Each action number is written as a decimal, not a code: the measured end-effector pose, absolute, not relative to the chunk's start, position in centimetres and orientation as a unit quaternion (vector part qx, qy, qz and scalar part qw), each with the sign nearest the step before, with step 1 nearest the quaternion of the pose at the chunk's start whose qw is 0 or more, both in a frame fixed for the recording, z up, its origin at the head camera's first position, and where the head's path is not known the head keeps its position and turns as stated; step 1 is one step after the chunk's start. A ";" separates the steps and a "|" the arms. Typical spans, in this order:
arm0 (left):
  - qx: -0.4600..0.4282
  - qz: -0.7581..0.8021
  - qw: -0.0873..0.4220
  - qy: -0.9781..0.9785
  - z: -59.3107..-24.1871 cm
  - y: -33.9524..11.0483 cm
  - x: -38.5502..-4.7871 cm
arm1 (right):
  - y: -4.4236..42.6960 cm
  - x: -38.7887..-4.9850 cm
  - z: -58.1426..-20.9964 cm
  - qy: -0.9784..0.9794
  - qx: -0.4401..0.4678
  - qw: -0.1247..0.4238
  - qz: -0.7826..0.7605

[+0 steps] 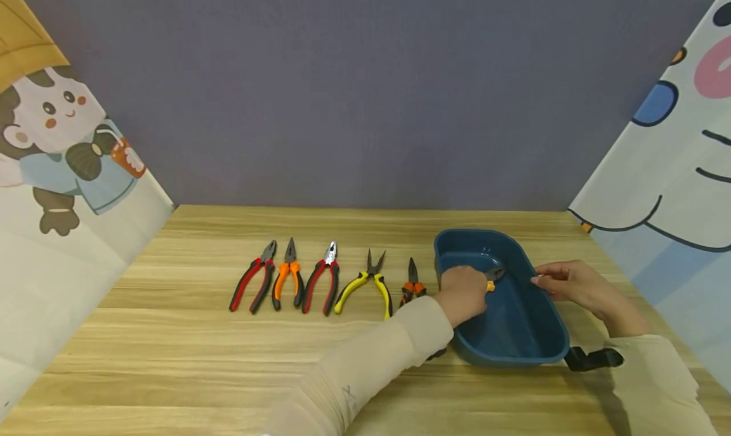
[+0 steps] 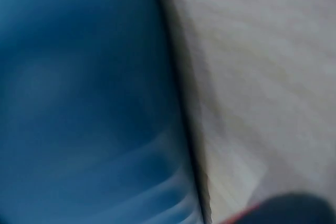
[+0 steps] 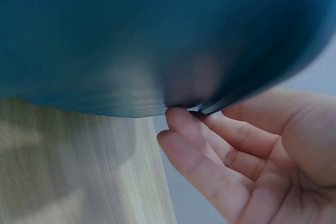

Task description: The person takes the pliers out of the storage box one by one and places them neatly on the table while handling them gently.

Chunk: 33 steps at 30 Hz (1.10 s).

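Observation:
A dark blue plastic bin [image 1: 514,353] stands on the right of the wooden table. My left hand [image 1: 465,291] reaches over its left wall and grips a pair of pliers [image 1: 494,275]; their grey jaws and a bit of orange-yellow handle stick out past the fingers. Most of the handles are hidden in the hand. With thumb and fingers, my right hand [image 1: 579,290] pinches the bin's right rim. In the right wrist view the fingertips [image 3: 181,121] meet the bin's edge. Blue bin wall [image 2: 79,87] fills the left of the blurred left wrist view.
Left of the bin lies a row of pliers: red-black ones [image 1: 254,277], orange ones [image 1: 289,274], more red-black ones [image 1: 322,277], yellow ones [image 1: 368,284] and orange-black ones [image 1: 412,284] partly behind my left sleeve. A black strap-like piece [image 1: 594,358] sits by my right sleeve.

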<state>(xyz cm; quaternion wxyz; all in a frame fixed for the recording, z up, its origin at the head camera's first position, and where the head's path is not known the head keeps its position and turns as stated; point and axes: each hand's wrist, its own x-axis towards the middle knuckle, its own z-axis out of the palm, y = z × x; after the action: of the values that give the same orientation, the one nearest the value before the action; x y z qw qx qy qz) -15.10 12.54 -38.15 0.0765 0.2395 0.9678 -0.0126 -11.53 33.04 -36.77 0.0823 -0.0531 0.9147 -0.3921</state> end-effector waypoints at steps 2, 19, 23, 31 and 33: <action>0.227 -0.016 0.088 0.970 -38.2 12.8 -15.1 | 33.0 -11.5 -36.8 0.914 -0.052 0.082 -0.393; 0.248 -0.021 0.071 0.966 -38.4 12.6 -15.2 | 32.9 -11.4 -36.6 0.916 -0.041 0.089 -0.389; 0.248 -0.022 0.076 0.965 -38.3 12.5 -15.2 | 32.9 -11.4 -36.6 0.917 -0.042 0.091 -0.386; 0.259 -0.004 0.082 0.962 -38.1 12.3 -15.1 | 32.8 -11.4 -36.6 0.916 -0.041 0.090 -0.388; 0.266 0.002 0.076 0.961 -38.1 12.1 -15.1 | 32.8 -11.4 -36.6 0.916 -0.039 0.090 -0.389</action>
<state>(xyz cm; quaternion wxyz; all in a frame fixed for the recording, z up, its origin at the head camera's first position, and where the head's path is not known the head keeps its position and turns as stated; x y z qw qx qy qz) -15.07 12.14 -38.07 0.0756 0.2662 0.9610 0.0018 -11.42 32.85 -36.59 0.0898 -0.0393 0.9160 -0.3891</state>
